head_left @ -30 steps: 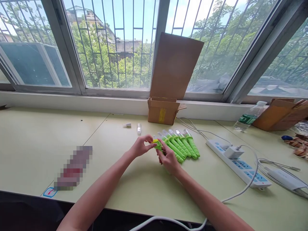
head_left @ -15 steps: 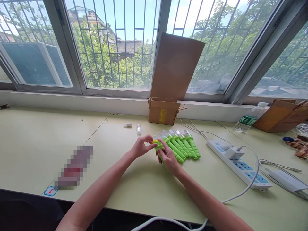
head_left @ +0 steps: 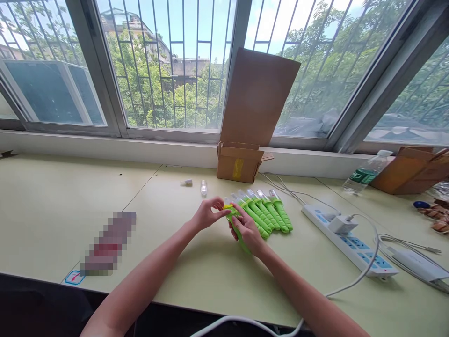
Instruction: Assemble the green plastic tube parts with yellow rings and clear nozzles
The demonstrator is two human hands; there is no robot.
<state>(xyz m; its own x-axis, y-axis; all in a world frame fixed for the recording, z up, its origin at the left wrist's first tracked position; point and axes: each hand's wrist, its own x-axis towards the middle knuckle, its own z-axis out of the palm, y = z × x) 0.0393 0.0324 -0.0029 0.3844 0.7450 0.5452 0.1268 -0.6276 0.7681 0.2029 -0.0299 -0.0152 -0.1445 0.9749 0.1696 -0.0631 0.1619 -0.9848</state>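
Note:
My right hand (head_left: 249,232) is closed around a green ribbed tube (head_left: 242,244), held at a slant above the table. At the tube's upper end there is a yellow part (head_left: 228,206), and my left hand (head_left: 209,214) pinches there with thumb and fingers. Fingers partly hide this end, so its exact shape cannot be made out. Just right of my hands lies a row of several similar green tubes (head_left: 268,211) with clear tips pointing away from me. Beyond my left hand are a clear capsule-shaped cap (head_left: 204,188) and a small whitish piece (head_left: 186,182).
An open cardboard box (head_left: 238,164) stands against the window ledge. A white power strip (head_left: 351,241) with a plugged-in charger and cables is at right, near a plastic bottle (head_left: 366,173) and another carton (head_left: 409,171). A pixelated object (head_left: 108,243) lies at left.
Both hands keep almost the same place and grip on the green tube. The view has shifted very slightly.

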